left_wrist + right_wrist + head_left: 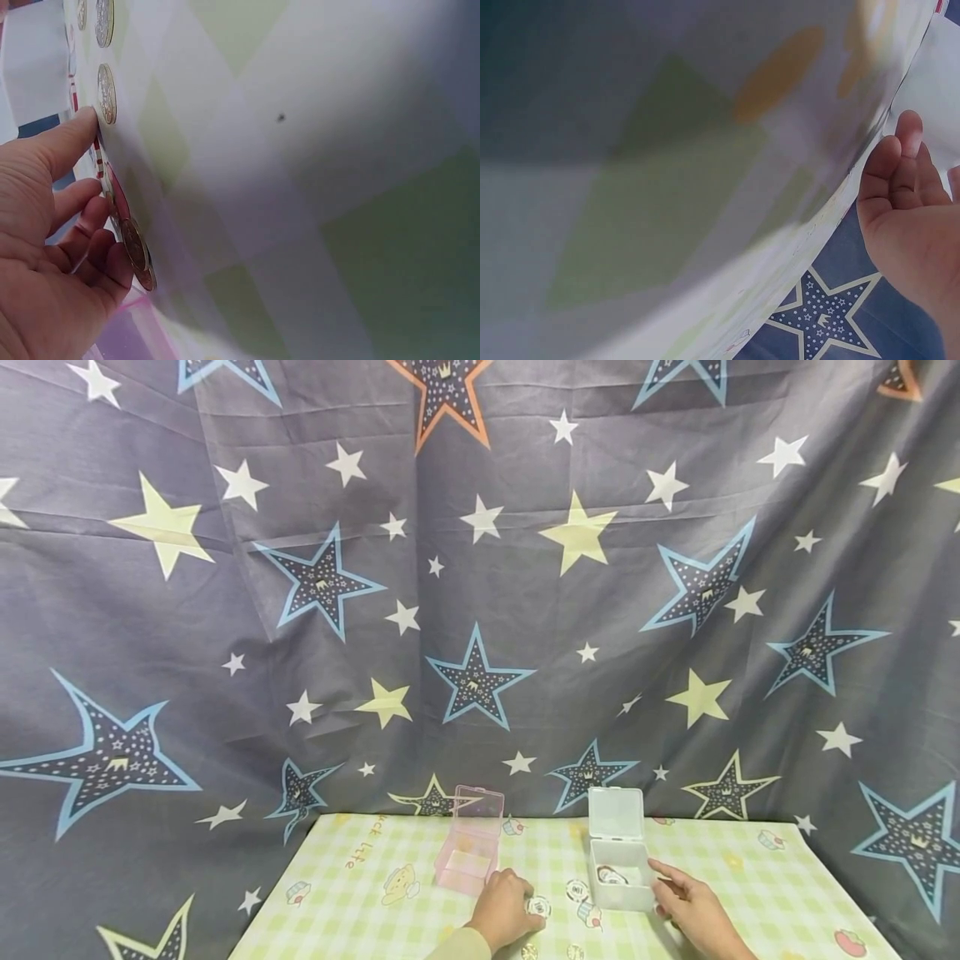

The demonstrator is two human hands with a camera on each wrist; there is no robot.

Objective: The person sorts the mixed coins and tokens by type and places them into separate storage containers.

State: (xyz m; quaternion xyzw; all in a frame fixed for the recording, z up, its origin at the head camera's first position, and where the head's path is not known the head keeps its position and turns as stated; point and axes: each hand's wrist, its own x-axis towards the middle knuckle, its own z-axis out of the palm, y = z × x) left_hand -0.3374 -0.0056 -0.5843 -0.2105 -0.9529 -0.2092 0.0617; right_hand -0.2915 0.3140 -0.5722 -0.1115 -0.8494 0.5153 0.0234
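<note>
My left hand [504, 910] pinches a white poker chip [538, 906] between thumb and fingertips, low at the tabletop. Another poker chip, marked 100 [577, 891], lies between that hand and a clear white plastic box [620, 887], whose lid stands up. Inside this box rests a round piece with a dark-red and white face [611, 876]. Against the box's right wall, my right hand [693, 906] rests its fingers, loosely bent in the right wrist view. Gold-coloured coins [135, 244] lie beneath the left hand's curled fingers.
Just beyond my left hand stands a pink see-through box [468, 864] with its lid raised. More gold coins [529, 952] lie near the front edge of the view. A green checked cloth [337, 910] covers the table, and a grey star-patterned curtain [510, 602] hangs behind it.
</note>
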